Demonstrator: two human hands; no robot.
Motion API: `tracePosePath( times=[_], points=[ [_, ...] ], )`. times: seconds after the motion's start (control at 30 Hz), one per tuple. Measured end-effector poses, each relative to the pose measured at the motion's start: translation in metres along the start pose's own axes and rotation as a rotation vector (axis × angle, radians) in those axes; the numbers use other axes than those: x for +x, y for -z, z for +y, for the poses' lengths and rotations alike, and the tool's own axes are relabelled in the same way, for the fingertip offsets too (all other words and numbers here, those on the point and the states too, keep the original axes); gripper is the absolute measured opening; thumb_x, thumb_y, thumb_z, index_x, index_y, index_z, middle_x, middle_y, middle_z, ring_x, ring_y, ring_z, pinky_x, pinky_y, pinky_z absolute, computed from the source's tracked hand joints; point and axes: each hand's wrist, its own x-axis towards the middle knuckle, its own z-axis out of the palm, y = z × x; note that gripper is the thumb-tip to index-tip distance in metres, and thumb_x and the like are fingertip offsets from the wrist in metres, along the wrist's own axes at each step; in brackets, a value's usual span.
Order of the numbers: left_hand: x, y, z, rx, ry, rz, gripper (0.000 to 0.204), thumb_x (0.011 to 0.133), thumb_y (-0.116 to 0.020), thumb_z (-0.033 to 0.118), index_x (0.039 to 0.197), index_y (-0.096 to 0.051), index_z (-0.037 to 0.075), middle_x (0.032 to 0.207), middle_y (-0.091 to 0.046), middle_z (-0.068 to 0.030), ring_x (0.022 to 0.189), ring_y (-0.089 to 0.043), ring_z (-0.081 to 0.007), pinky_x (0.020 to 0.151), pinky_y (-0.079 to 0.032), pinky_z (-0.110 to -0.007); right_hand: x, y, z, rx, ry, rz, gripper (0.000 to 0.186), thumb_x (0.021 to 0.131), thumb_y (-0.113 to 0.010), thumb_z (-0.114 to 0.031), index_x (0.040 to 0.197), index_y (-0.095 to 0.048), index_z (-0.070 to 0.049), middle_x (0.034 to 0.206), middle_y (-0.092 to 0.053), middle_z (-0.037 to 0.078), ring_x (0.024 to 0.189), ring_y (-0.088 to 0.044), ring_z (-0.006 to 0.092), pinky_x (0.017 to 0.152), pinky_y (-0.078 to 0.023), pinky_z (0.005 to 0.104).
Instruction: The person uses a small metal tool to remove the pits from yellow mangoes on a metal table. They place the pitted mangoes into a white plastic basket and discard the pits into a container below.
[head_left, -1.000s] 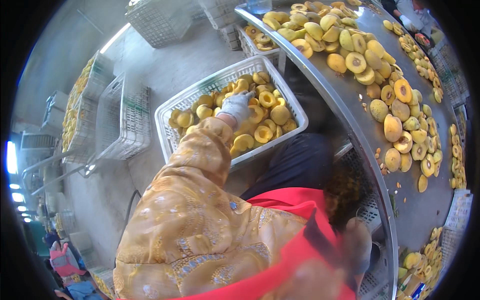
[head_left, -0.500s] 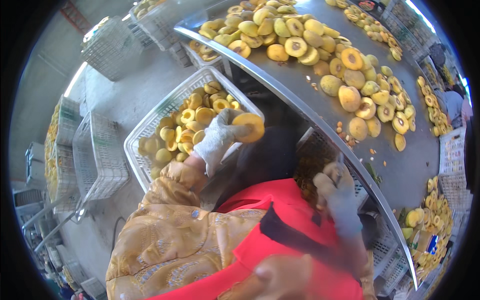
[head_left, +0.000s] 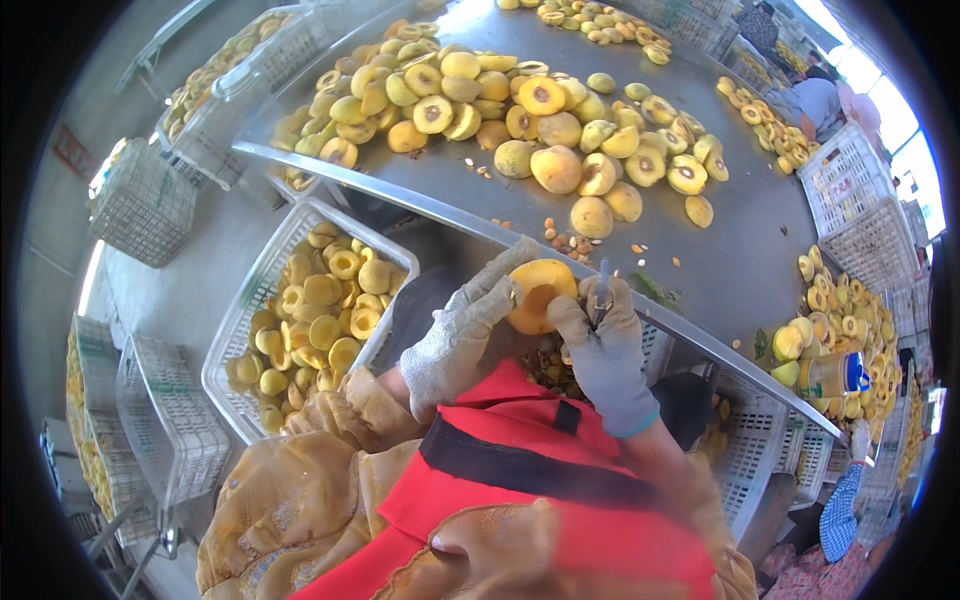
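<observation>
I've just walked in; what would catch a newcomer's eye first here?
Probably the bright red cloth over the person's lap, at the lower middle. Just above it, the grey-gloved left hand holds a round, hollowed yellow fruit half, with the grey-gloved right hand close beside it. Beyond, a big heap of yellow fruit, many halved, spreads over the grey metal table.

I count 2 gloved hands (left, right), 1 fruit half between them, 1 thin tool, 1 blue-lidded jar, 1 bench. Piled fruit: dozens, overlapping, no exact count from my feed.
</observation>
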Motion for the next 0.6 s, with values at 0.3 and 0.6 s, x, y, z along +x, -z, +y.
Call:
tracePosePath(
  times=[0.3,0.6],
  points=[
    [0.000,-0.047,0.000,0.595,-0.066,0.125,0.058,0.091,-0.062,0.005,0.143,-0.039,0.000,0.141,-0.045,-0.0094,0.127,-0.045,-0.0179,0.105,-0.040,-0.031,-0.002,0.014,0.001,-0.468,0.218,0.075,0.046,0.081,-0.070,-0.019,0.117,-0.048,-0.001,0.090,-0.066,0.021,0.081,-0.064,0.0416,0.073,-0.052,0.0472],
    [0.011,-0.028,-0.014,0.021,0.068,0.092,0.067,0.090,-0.064,0.022,0.147,-0.032,0.009,0.136,-0.049,-0.0147,0.120,-0.053,-0.0312,0.096,-0.047,-0.044,0.004,0.025,0.012,0.010,-0.221,0.026,0.009,0.091,-0.055,-0.007,0.098,-0.051,-0.005,0.069,-0.057,0.005,0.047,-0.054,0.0136,0.043,-0.047,0.0266]
  ],
)
